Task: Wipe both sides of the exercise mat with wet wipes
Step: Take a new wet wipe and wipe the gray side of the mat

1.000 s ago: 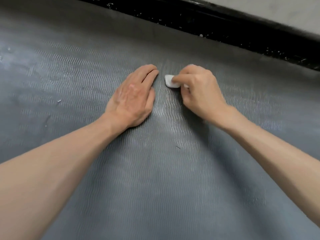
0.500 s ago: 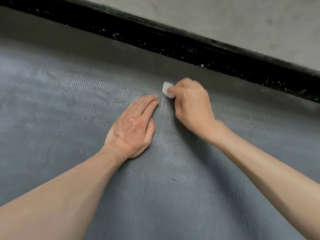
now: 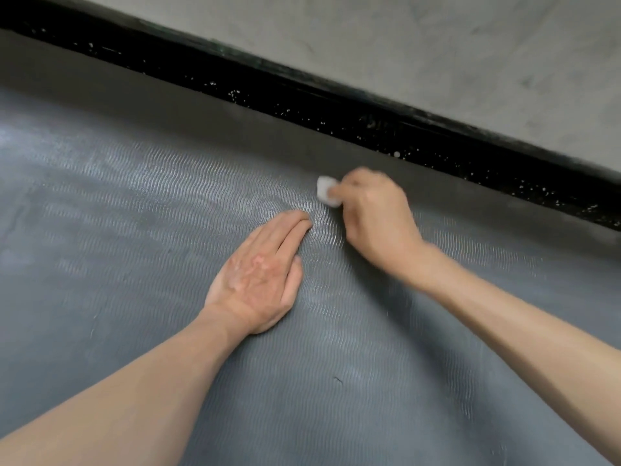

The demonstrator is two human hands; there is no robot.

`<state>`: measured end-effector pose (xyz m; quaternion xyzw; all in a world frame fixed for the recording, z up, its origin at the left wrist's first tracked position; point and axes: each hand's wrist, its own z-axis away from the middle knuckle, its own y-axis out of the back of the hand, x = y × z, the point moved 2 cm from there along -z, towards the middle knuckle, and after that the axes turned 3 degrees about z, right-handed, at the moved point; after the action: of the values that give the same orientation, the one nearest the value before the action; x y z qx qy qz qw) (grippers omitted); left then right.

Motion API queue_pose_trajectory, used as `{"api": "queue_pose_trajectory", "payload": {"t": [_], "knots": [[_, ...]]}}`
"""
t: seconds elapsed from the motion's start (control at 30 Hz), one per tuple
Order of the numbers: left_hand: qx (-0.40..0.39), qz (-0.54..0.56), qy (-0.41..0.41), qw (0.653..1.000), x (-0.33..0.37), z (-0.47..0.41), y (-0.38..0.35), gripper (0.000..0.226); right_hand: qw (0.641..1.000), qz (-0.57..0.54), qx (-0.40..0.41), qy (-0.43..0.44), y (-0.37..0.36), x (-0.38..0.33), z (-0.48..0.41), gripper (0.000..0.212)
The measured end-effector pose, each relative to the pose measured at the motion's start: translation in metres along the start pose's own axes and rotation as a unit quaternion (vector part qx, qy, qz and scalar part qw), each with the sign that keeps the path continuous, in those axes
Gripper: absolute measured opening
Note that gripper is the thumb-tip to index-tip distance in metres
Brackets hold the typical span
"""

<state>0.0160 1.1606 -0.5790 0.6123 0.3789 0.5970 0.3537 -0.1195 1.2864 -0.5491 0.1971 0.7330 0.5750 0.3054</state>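
Nearest me, both bare forearms come in from the bottom edge over the grey exercise mat [image 3: 134,230], which fills most of my view with its wavy ribbed texture. A small dark speck [image 3: 337,380] sits on the mat between the arms. Left hand [image 3: 258,274] lies palm down, flat on the mat, fingers straight and together, holding nothing. Just beyond and to its right, the right hand [image 3: 376,220] is blurred, with fingers curled round a small white wet wipe [image 3: 326,191] that pokes out at the fingertips and touches the mat. I see the wipe near the mat's far edge. Behind that runs a black strip [image 3: 369,122] speckled white, then a grey wall [image 3: 437,45].
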Motion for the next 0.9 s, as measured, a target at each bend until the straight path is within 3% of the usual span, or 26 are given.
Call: {"api": "queue_pose_trajectory", "payload": {"t": [0.1, 0.27, 0.47, 0.67, 0.8, 0.9], "knots": [[0.000, -0.003, 0.001, 1.000, 0.000, 0.001, -0.001, 0.053, 0.998, -0.034, -0.028, 0.040, 0.006, 0.004, 0.010, 0.031], [-0.002, -0.007, 0.004, 1.000, 0.000, 0.003, 0.000, 0.052, 0.997, -0.010, 0.006, -0.073, 0.003, 0.028, -0.034, 0.043], [0.002, -0.001, -0.004, 1.000, 0.001, 0.001, -0.001, 0.051, 0.995, -0.036, -0.061, 0.062, 0.011, -0.001, 0.031, 0.032], [0.008, -0.008, -0.007, 1.000, -0.001, 0.003, -0.002, 0.050, 0.997, 0.000, 0.009, -0.072, 0.009, 0.040, -0.017, 0.039], [0.014, -0.002, -0.012, 1.000, -0.001, 0.001, -0.002, 0.050, 1.000, -0.010, -0.009, -0.005, 0.007, 0.011, 0.037, 0.029], [0.022, -0.008, -0.009, 1.000, -0.002, 0.003, -0.001, 0.050, 0.998, -0.027, -0.041, 0.035, 0.016, 0.018, 0.053, 0.033]]}}
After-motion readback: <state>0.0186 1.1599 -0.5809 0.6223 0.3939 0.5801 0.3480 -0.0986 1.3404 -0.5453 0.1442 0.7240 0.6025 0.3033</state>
